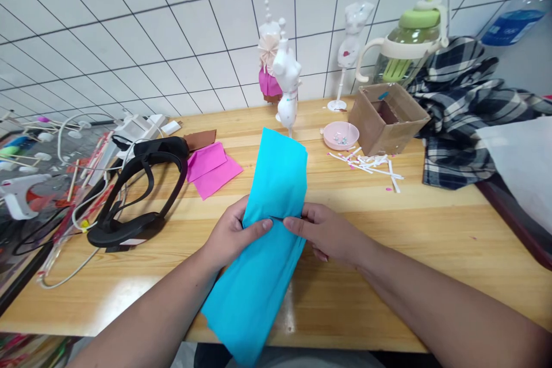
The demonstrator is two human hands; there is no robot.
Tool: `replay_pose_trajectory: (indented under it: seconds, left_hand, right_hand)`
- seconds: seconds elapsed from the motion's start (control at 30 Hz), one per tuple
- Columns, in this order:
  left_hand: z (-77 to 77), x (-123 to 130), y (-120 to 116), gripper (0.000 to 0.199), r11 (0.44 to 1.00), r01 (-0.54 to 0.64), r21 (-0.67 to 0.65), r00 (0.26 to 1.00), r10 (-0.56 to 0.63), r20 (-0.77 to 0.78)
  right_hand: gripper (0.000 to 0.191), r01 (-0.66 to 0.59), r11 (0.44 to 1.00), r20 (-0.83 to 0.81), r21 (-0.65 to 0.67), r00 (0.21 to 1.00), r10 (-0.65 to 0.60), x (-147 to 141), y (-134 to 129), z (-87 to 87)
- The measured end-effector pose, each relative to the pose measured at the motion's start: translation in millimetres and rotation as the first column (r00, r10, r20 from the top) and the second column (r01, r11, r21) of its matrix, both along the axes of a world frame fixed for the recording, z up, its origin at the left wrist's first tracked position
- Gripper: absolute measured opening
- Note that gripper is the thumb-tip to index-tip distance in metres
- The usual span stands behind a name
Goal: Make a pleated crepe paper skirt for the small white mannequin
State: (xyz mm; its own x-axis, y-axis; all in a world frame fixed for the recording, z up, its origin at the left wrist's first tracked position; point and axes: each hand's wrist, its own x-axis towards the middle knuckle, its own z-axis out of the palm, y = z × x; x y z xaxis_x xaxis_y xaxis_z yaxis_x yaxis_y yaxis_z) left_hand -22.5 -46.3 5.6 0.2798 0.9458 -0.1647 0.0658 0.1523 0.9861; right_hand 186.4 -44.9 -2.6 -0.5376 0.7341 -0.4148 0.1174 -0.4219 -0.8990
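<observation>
A long folded piece of bright blue crepe-like material (276, 178) is held up over the wooden table, its lower end hanging at the front edge. My left hand (233, 230) grips its left edge, thumb on top and fingers behind. On the right edge my right hand (321, 230) pinches it the same way, its fingers partly hidden behind. Between the two thumbs runs a short dark line, a slit or crease; I cannot tell which. White mini mannequins (288, 77) stand behind the blue piece, one at the back dressed in pink and cream.
Pink sheets (215, 169) and a black headset strap (133, 201) lie left, near a glue gun (21, 192). To the right are a pink bowl (340, 135), white paper strips (371, 164), a cardboard box (386, 121), a green-lidded jug (401, 49) and plaid cloth (461, 103).
</observation>
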Motion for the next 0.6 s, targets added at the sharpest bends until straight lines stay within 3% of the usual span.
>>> replay_pose_trajectory:
  seconds: [0.3,0.5,0.6]
  left_hand:
    - [-1.7,-4.5,4.1,0.04,0.999,0.048,0.024,0.998,-0.049,0.027]
    - [1.3,-4.4,5.5,0.043,0.999,0.004,0.042,1.0,-0.003,-0.031]
    - [3.4,-3.7,5.4,0.046,0.999,0.006,0.045,0.998,-0.003,-0.055]
  right_hand:
    - [0.047,-0.076,0.996,0.052,0.042,0.996,0.073,4.6,4.0,1.0]
    - [0.047,-0.108,0.961,0.18,0.253,0.982,0.063,12.2,11.4,4.8]
    - [0.046,-0.115,0.953,0.203,0.279,0.977,0.058,12.8,9.7,7.1]
